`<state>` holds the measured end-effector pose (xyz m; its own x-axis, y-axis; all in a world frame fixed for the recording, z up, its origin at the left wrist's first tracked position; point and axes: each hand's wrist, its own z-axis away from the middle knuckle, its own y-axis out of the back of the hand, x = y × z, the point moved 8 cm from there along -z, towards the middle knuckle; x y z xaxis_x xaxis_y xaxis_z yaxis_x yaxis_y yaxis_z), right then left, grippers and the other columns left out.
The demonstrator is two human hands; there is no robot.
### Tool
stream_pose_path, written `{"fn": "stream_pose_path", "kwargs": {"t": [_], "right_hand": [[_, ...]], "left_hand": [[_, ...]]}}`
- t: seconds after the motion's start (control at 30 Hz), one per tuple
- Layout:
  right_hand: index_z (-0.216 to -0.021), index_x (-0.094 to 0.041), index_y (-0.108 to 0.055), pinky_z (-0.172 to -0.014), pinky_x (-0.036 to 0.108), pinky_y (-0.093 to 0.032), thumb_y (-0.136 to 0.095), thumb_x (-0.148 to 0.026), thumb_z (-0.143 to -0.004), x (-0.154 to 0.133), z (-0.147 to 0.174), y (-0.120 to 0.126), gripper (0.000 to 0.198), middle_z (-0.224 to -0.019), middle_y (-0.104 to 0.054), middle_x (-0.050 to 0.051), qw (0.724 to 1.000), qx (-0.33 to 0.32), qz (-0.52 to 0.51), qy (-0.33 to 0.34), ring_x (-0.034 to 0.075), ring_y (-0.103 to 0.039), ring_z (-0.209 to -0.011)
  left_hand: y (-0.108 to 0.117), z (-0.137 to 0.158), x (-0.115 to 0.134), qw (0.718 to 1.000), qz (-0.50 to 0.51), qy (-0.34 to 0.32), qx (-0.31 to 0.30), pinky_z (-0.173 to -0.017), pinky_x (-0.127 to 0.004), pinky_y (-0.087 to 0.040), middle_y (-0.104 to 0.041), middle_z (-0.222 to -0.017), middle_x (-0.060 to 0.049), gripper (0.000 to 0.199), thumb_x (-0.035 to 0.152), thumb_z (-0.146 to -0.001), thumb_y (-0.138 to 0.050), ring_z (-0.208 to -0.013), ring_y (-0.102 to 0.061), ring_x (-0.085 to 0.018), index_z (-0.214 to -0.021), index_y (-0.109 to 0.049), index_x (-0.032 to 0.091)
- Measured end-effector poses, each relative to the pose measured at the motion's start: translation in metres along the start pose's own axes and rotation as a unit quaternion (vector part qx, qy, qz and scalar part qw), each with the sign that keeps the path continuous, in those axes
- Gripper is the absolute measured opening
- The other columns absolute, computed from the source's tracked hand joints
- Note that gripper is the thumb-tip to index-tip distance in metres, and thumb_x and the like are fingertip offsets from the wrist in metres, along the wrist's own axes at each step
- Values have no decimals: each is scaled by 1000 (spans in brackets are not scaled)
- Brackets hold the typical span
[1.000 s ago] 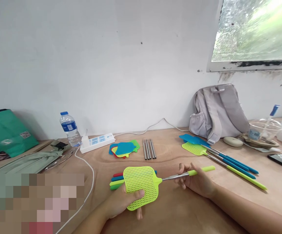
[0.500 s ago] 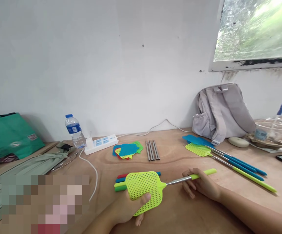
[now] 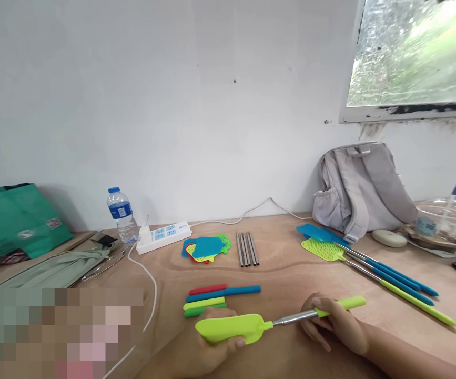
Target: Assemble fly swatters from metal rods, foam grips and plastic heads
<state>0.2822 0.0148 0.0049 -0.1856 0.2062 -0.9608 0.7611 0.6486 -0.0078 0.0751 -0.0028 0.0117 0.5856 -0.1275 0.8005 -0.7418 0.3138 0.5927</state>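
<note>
Between my hands is a yellow-green fly swatter [image 3: 247, 327] with a metal rod and a matching handle. My left hand [image 3: 215, 350] grips its flat head, thumb on the near face, and the head is tilted nearly edge-on. My right hand [image 3: 336, 323] is wrapped round the yellow-green handle where it meets the rod. Just beyond my left hand lie loose handles: a red one [image 3: 208, 289], a blue one [image 3: 223, 293], a yellow-green one [image 3: 204, 303] and a green one [image 3: 206, 311], partly hidden.
Farther back lie stacked swatter heads [image 3: 208, 247] and several metal rods [image 3: 247, 249]. Whole swatters [image 3: 381, 279] lie at the right, near a grey backpack [image 3: 362, 189]. A power strip [image 3: 164, 237] with a white cable and a water bottle [image 3: 121, 213] stand at the back left.
The swatter's head has turned from facing me to nearly edge-on. Both hands appear lower in view, my right one also farther right, and the loose handles are more exposed.
</note>
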Motion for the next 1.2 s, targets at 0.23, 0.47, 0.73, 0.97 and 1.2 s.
{"fn": "stream_pose_path", "kwargs": {"t": [0.23, 0.47, 0.73, 0.97, 1.2], "right_hand": [[-41, -24, -28, -48, 28, -32, -25, -46, -83, -2, 3, -3, 48, -33, -39, 0, 999, 23, 22, -3, 12, -34, -37], [-39, -23, -28, -49, 29, -33, -23, -45, -83, -5, 2, -3, 50, -31, -41, 2, 999, 46, 15, 2, 12, -35, -36], [-41, -23, -32, -50, 29, -34, -26, -41, -83, -1, 1, 2, 46, -34, -45, 2, 998, 52, -18, -17, 12, -37, -38], [-50, -20, -36, -42, 24, -25, -48, -36, -77, 9, -5, 48, 34, -41, -41, -5, 976, 204, -1, -80, 8, -33, -38], [-68, -21, -44, -39, 20, -25, -72, -28, -63, -16, 0, 102, 30, -60, -43, -7, 968, 250, -21, 14, 5, -34, -42]], "left_hand": [[-1, -5, 3, 999, 23, -28, -30, -94, -30, -37, -60, -113, -2, 38, 46, -73, -58, -106, -51, -22, -105, -62, 26], [-9, -3, 1, 996, 73, 29, -42, -55, -23, -42, -57, -53, 3, 30, 49, -71, -58, -55, -53, -15, -84, -67, 24], [-29, -10, -9, 985, 138, 73, -78, -41, -20, -35, -37, -32, 8, 44, 60, -71, -51, -31, -34, -7, -65, -53, 16], [-52, -19, 3, 911, 384, 55, -139, -32, -21, -36, -64, -64, -4, 51, 52, -69, -59, -28, -46, -9, -98, -47, 12], [-33, -22, 2, 888, 449, 72, -71, -62, -35, -53, -65, -83, -10, 44, 38, -63, -72, -68, -64, -20, -93, -57, 11]]}}
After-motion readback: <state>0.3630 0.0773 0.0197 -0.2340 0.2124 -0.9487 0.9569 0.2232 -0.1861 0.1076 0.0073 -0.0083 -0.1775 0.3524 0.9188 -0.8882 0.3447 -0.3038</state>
